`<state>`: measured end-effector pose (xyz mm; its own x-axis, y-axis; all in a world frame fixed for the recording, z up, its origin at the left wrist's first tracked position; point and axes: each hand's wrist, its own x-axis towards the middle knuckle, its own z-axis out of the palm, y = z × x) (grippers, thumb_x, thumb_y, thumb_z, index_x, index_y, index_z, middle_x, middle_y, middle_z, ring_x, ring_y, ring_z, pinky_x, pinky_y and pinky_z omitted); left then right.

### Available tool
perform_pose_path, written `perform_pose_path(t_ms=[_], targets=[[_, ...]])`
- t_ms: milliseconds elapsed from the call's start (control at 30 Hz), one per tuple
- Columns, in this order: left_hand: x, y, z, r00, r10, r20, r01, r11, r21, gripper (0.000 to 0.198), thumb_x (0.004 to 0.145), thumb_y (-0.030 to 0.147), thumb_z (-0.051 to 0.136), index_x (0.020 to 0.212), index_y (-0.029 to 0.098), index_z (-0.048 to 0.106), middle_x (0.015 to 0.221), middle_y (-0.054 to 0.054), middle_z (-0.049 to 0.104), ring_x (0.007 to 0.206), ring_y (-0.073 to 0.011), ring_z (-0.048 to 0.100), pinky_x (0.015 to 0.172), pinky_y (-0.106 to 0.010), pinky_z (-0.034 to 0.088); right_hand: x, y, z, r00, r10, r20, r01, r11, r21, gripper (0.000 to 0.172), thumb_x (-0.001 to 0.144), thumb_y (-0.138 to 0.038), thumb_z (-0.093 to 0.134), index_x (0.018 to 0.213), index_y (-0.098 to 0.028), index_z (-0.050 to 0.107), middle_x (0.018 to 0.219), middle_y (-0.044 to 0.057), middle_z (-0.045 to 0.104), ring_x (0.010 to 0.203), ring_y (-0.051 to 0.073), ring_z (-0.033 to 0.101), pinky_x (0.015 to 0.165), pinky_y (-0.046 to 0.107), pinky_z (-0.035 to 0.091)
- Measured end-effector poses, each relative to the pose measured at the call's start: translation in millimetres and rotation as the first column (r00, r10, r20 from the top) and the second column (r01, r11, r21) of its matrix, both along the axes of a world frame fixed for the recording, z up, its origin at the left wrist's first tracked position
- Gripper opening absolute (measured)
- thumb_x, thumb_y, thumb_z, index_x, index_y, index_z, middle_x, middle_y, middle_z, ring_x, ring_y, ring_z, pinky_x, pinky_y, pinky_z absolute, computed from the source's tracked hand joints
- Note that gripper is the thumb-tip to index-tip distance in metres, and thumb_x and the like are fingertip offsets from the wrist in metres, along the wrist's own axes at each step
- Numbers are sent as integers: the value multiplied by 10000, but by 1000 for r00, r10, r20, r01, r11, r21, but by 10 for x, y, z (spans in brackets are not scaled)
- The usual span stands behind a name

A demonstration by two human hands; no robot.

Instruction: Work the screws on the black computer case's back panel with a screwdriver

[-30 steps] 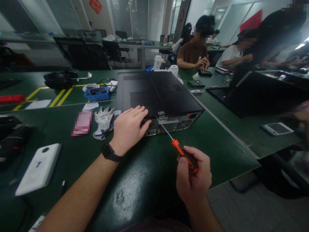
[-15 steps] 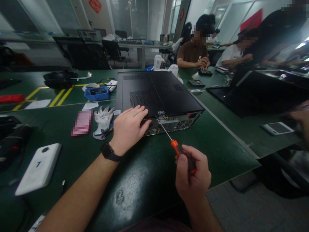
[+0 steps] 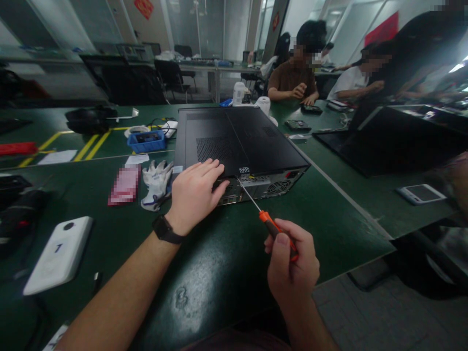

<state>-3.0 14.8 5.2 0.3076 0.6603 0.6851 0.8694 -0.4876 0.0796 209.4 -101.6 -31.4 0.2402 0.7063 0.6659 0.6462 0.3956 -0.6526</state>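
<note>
A black desktop computer case (image 3: 234, 131) lies flat on the green table, its metal back panel facing me. My left hand (image 3: 199, 187) rests on the near left edge of the case, fingers stretched over the top and thumb at the back panel. In my right hand (image 3: 292, 251) is an orange-and-dark screwdriver (image 3: 269, 223), gripped by the handle. Its thin shaft points up and left, and the tip meets the upper rim of the back panel, just right of my left thumb. What the tip touches is too small to make out.
Left of the case are a work glove (image 3: 157, 184), a pink packet (image 3: 125, 185), a blue bin (image 3: 146, 141) and a white device (image 3: 59, 255). A dark panel (image 3: 395, 139) and a phone-like device (image 3: 420, 193) lie right. Across the table a person (image 3: 295, 73) sits.
My right fingers have shifted slightly on the screwdriver handle, which appears turned a little. The tip and my left hand stay in place. The person opposite has moved their hands apart.
</note>
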Motion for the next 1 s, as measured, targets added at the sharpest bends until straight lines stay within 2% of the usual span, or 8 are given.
perform_pose_path(t_ms=[200, 400, 500, 700, 767, 900, 1000], targets=[[0, 3, -2, 1000, 5, -5, -5, 1000, -7, 309, 998, 312, 667, 1255, 154, 732, 1358, -131, 753, 1297, -299, 704, 1134, -480, 550, 3, -15, 61, 997, 70, 43, -73, 994, 83, 314, 960, -215, 601, 1274, -217, 613, 1006, 43, 714, 701, 133, 693, 607, 258, 586], [0, 3, -4, 1000, 5, -4, -5, 1000, 4, 307, 994, 312, 675, 1246, 148, 737, 1349, -131, 758, 1289, -300, 708, 1126, -473, 556, 14, -8, -18, 1000, -8, 19, 7, 999, 34, 223, 1017, -231, 566, 1222, -218, 651, 869, 9, 734, 620, 117, 710, 576, 226, 567], [0, 3, -4, 1000, 6, 0, -6, 1000, -1, 302, 996, 315, 670, 1242, 152, 738, 1349, -135, 757, 1292, -302, 706, 1128, -481, 553, 9, -8, -8, 1000, 14, -14, -14, 1000, -5, 231, 1029, -251, 552, 1236, -215, 647, 836, -5, 726, 588, 109, 698, 561, 220, 561], [0, 3, 5, 1000, -5, 2, 5, 1000, -12, 311, 989, 304, 679, 1249, 143, 734, 1349, -146, 755, 1296, -310, 703, 1127, -486, 550, -6, 12, 76, 998, 19, 64, -25, 995, 96, 267, 946, -217, 607, 1212, -211, 623, 991, 42, 724, 796, 156, 745, 686, 270, 614], [1, 2, 5, 1000, -5, 3, 5, 1000, -12, 310, 992, 305, 676, 1250, 141, 734, 1349, -146, 756, 1296, -308, 703, 1129, -486, 550, -2, 21, 60, 997, -7, 71, 1, 996, 92, 243, 955, -217, 617, 1198, -215, 633, 965, 32, 734, 764, 147, 744, 669, 258, 606], [2, -1, 2, 1000, 0, 9, 0, 1000, -16, 308, 997, 307, 667, 1254, 150, 732, 1351, -143, 755, 1301, -303, 701, 1133, -489, 548, 5, 18, 9, 1000, -18, 9, 18, 1000, 13, 197, 1016, -240, 573, 1193, -225, 657, 776, -30, 706, 580, 108, 697, 559, 212, 551], [2, -2, 2, 1000, 1, 9, -1, 1000, -20, 308, 995, 309, 669, 1250, 148, 735, 1354, -144, 753, 1303, -304, 699, 1137, -488, 546, -5, -1, 30, 1000, 4, -12, -4, 1000, -3, 237, 998, -262, 587, 1224, -225, 644, 808, -21, 719, 582, 115, 694, 548, 220, 555]])
